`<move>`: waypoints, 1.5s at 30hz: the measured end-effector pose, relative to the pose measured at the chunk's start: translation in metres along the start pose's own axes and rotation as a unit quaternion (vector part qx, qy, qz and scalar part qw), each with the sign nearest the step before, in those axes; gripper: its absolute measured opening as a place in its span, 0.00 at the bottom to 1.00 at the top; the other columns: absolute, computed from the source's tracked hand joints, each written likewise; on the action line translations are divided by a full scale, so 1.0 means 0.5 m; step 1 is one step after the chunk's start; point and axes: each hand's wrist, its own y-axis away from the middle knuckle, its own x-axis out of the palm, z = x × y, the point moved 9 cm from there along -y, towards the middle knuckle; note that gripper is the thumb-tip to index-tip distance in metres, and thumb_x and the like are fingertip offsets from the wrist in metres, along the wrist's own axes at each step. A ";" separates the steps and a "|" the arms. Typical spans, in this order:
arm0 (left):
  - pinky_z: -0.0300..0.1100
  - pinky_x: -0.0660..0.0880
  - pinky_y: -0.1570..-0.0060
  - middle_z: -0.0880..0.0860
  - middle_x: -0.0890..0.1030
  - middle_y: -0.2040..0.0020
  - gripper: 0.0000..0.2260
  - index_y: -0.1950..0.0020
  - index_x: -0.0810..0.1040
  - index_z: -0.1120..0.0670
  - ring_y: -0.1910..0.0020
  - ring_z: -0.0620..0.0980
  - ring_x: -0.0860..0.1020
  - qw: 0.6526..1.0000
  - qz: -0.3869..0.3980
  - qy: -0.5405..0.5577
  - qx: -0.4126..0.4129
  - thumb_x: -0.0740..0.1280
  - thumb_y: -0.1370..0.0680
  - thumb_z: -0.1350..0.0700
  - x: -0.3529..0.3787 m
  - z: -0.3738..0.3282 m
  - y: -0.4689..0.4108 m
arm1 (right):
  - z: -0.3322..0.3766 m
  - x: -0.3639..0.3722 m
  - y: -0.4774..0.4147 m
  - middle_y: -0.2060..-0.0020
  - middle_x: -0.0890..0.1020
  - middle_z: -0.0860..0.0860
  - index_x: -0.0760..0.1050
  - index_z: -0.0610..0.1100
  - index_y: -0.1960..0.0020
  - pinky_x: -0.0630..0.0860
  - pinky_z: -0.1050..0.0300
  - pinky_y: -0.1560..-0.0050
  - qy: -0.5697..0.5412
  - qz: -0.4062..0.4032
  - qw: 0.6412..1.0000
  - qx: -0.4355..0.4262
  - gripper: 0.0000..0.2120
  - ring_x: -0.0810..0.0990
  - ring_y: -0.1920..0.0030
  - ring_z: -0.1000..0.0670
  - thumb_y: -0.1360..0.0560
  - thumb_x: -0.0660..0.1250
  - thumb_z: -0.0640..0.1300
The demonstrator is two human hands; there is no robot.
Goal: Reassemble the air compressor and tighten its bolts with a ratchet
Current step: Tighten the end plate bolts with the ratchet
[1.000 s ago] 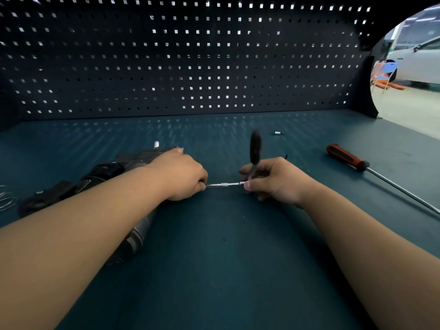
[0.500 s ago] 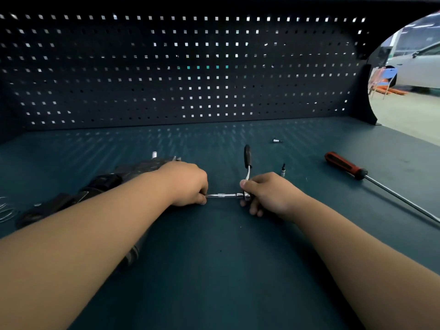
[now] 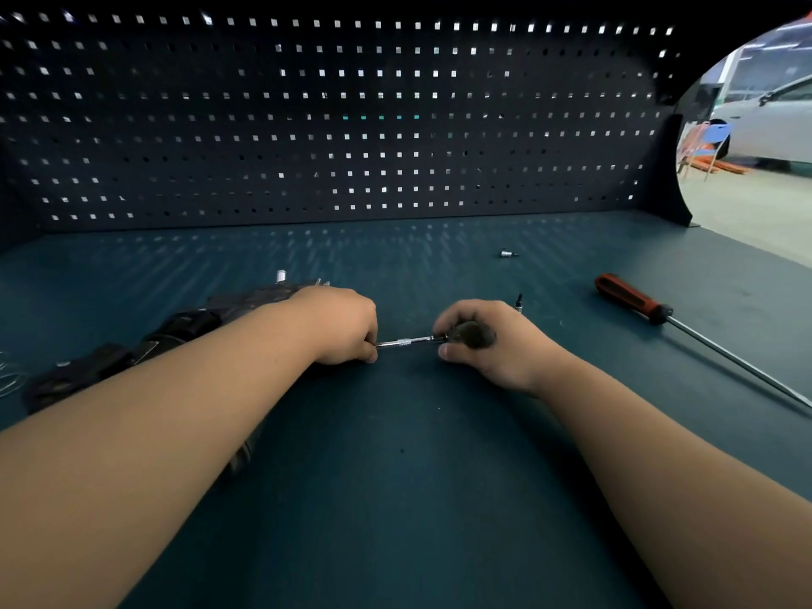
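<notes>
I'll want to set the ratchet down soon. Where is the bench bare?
Bare: the wide near stretch of bench between the two forearms, and the far strip below the pegboard, left of the socket. Crowded: the left, with the compressor; right of the ratchet, a small bit and the screwdriver.

Site presenting as vehicle workshop. Dark perforated pegboard (image 3: 334, 125) standing as back wall, teal workbench top (image 3: 395, 498) running out in front of pegboard. Hand tools showing in front of pegboard: small socket (image 3: 507, 254) lying close to its foot, red-handled screwdriver (image 3: 632, 298) lying toward its right end, ratchet (image 3: 408, 341) further out from it. Beyond pegboard's right end, open concrete floor showing, white car (image 3: 773, 125) and blue chair (image 3: 714, 136) standing there.
</notes>
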 end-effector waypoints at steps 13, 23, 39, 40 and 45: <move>0.51 0.74 0.42 0.41 0.76 0.62 0.07 0.61 0.76 0.44 0.56 0.45 0.74 0.999 -0.024 0.045 0.002 0.69 0.27 0.43 -0.006 0.000 0.008 | -0.060 0.033 -0.009 0.62 0.85 0.42 0.77 0.40 0.59 0.74 0.54 0.64 -0.045 0.046 0.990 0.124 0.17 0.78 0.69 0.47 0.22 0.62 0.53; 0.48 0.75 0.45 0.40 0.78 0.62 0.07 0.60 0.77 0.43 0.59 0.43 0.73 0.998 -0.027 0.052 -0.002 0.70 0.28 0.42 -0.011 0.003 0.004 | -0.033 0.025 -0.006 0.67 0.81 0.51 0.74 0.42 0.54 0.79 0.56 0.65 -0.095 0.040 0.993 0.061 0.03 0.82 0.67 0.47 0.22 0.67 0.40; 0.49 0.74 0.43 0.40 0.78 0.60 0.07 0.55 0.80 0.41 0.55 0.45 0.74 0.999 -0.023 0.037 -0.007 0.68 0.27 0.40 -0.005 0.004 0.003 | -0.043 0.017 -0.002 0.70 0.84 0.49 0.76 0.44 0.62 0.72 0.61 0.71 0.019 0.021 0.994 0.108 0.21 0.72 0.78 0.52 0.21 0.60 0.58; 0.50 0.73 0.42 0.40 0.78 0.60 0.08 0.53 0.81 0.41 0.54 0.45 0.75 0.999 -0.019 0.039 -0.006 0.67 0.26 0.40 -0.003 0.003 0.003 | -0.044 0.018 -0.002 0.68 0.84 0.48 0.76 0.43 0.61 0.73 0.59 0.68 0.017 0.025 0.993 0.111 0.20 0.73 0.77 0.51 0.21 0.59 0.58; 0.49 0.75 0.45 0.38 0.74 0.65 0.09 0.50 0.82 0.41 0.58 0.45 0.73 0.999 -0.010 0.036 -0.001 0.67 0.25 0.41 0.000 0.001 0.000 | -0.046 0.021 -0.001 0.73 0.82 0.51 0.74 0.43 0.59 0.72 0.63 0.69 -0.005 0.030 0.993 0.117 0.17 0.76 0.77 0.54 0.21 0.61 0.55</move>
